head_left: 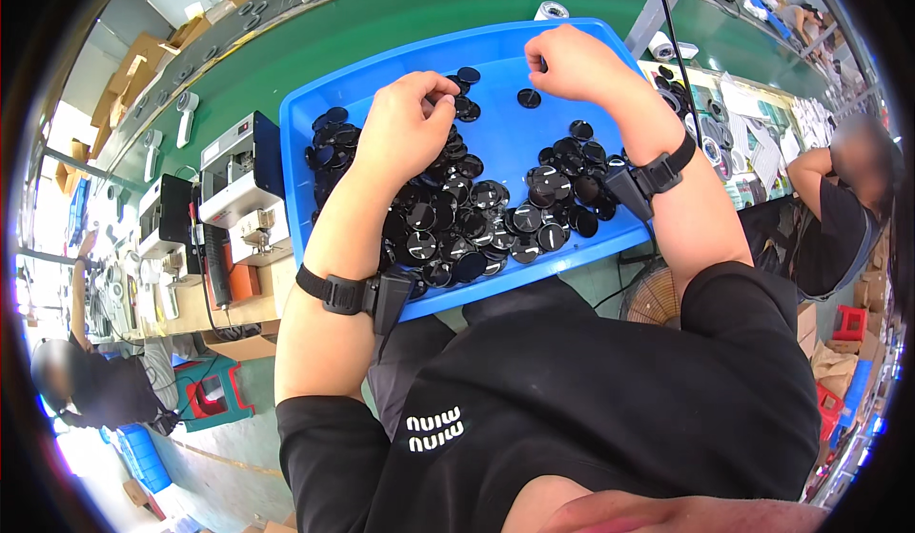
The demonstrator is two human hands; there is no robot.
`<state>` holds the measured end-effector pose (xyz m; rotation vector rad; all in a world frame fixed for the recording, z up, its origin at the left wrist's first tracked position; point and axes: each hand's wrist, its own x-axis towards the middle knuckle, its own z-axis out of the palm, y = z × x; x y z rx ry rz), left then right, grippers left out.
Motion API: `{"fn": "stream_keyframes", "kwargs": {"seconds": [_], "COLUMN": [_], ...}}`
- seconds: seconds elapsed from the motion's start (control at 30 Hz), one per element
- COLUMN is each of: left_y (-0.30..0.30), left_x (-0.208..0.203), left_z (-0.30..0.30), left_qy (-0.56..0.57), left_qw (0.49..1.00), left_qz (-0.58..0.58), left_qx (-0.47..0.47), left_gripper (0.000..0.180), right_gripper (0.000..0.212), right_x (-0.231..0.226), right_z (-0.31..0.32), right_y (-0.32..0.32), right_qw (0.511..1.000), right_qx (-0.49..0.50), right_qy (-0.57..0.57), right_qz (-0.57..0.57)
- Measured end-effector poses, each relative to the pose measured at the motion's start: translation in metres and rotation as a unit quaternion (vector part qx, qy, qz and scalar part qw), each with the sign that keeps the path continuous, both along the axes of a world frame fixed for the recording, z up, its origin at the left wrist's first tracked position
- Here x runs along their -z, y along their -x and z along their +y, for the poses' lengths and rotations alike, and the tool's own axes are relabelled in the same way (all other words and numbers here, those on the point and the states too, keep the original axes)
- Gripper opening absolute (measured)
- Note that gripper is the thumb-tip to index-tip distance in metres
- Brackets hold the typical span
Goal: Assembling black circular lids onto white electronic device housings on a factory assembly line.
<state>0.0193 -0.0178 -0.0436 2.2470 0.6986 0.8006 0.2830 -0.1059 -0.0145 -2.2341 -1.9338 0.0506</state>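
Observation:
Many glossy black round discs [457, 219] lie in a loose heap in a wide blue plastic tray [515, 45]. My left hand [410, 123] is over the tray's left half, its thumb and fingers pinched beside a few discs near the far side. What lies between those fingertips, if anything, is hidden. At the far right of the tray my right hand [577, 64] is closed, fingers curled, with a small dark patch showing between them that I cannot make out. One single disc [529, 99] lies apart just below it. Some discs carry small white marks.
A green conveyor belt [286, 47] runs behind the tray, with white device parts along it. Left of the tray stand two white-and-black bench machines [238, 171]. A metal post [658, 4] with a black cable rises at the right. Co-workers sit at both sides.

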Motion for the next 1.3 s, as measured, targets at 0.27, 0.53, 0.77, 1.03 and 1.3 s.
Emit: {"fn": "stream_keyframes", "kwargs": {"seconds": [0.27, 0.53, 0.77, 1.03, 1.3], "left_y": [0.002, 0.004, 0.004, 0.004, 0.004], "left_x": [-0.005, -0.008, -0.011, -0.011, -0.008], "left_z": [-0.002, -0.003, -0.004, -0.004, -0.004], "left_qy": [0.004, 0.012, 0.008, -0.005, -0.015], "left_qw": [1.0, 0.999, 0.999, 0.999, 0.999], "left_qz": [0.006, 0.015, 0.014, 0.018, 0.022], "left_qx": [0.011, 0.028, 0.032, 0.033, 0.04], "left_gripper": [0.021, 0.021, 0.022, 0.021, 0.021], "right_gripper": [0.01, 0.008, 0.007, 0.01, 0.013], "right_x": [-0.002, 0.004, 0.004, 0.003, 0.001], "right_z": [-0.001, 0.002, 0.001, 0.001, 0.001], "right_y": [0.006, 0.004, 0.005, 0.004, 0.004], "right_qw": [1.0, 1.0, 1.0, 1.0, 0.998], "right_qx": [0.006, 0.011, 0.009, 0.021, 0.042], "right_qy": [0.018, 0.01, 0.007, 0.017, 0.032], "right_qz": [-0.007, -0.005, 0.001, 0.002, -0.025]}}
